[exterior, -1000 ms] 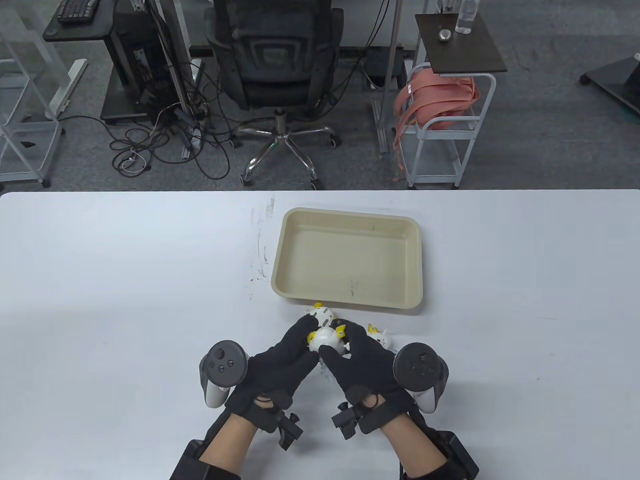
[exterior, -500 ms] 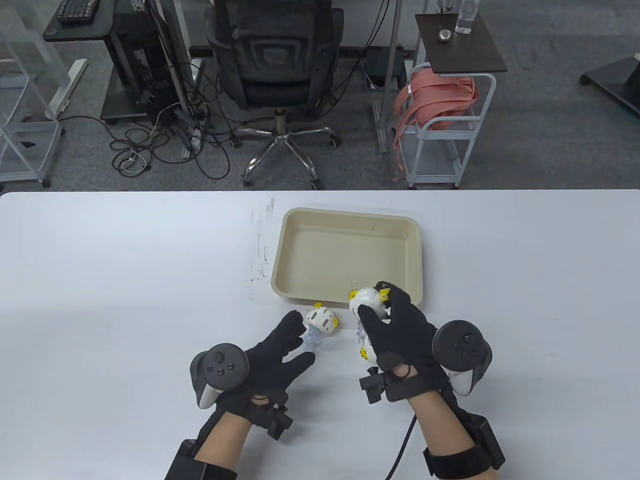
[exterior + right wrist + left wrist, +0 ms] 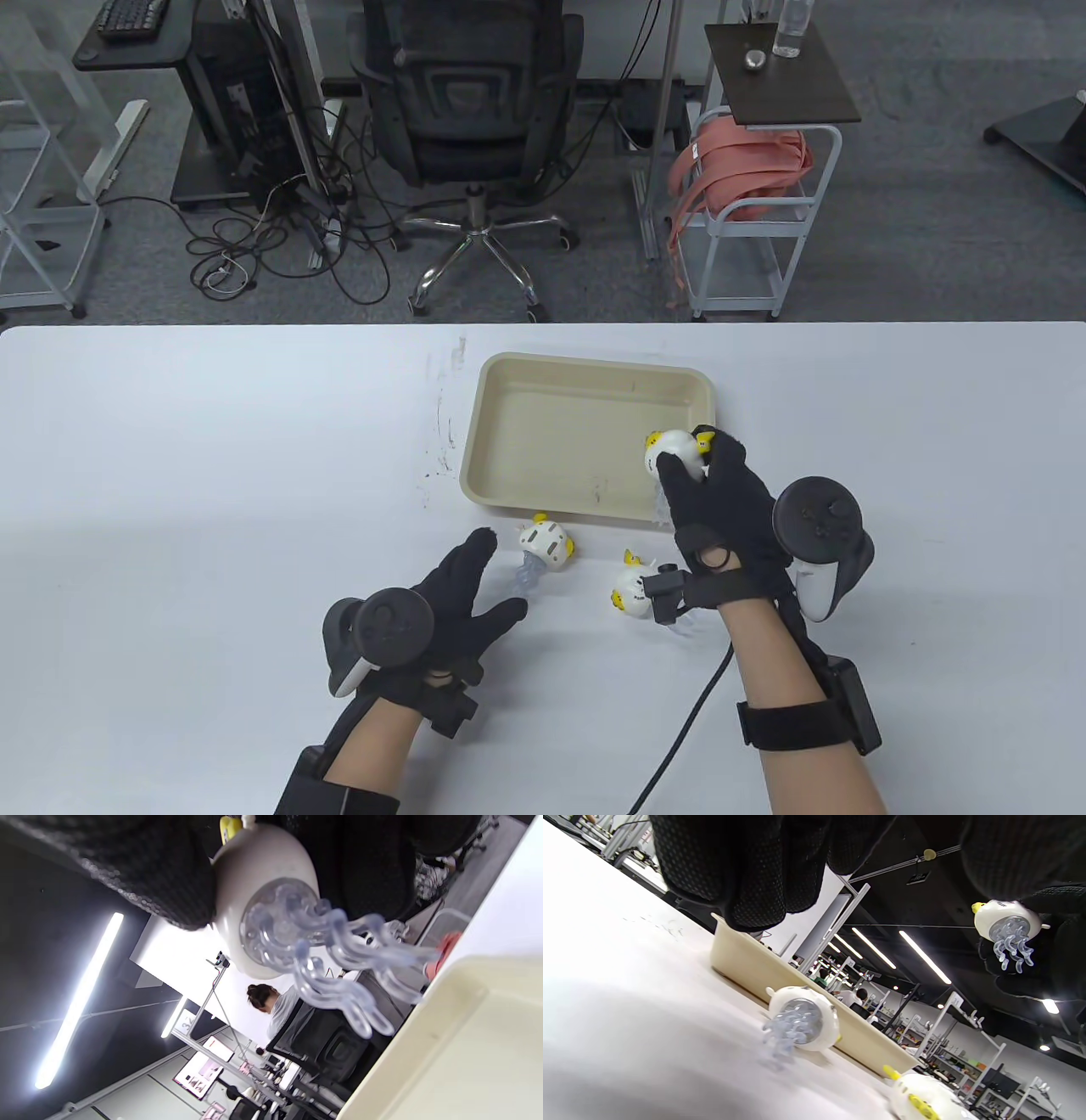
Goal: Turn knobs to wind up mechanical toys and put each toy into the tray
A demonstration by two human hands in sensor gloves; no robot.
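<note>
One toy held above the tray, two beside it on the table
Right hand [image 3: 721, 501] gripped a white wind-up toy [image 3: 676, 452] with curled fingers over the near right corner of the tray [image 3: 543, 378]; left hand [image 3: 454, 598] lay open, holding nothing, near a second toy [image 3: 545, 542] just outside the tray's near rim, with a third toy [image 3: 629, 589] close by
</note>
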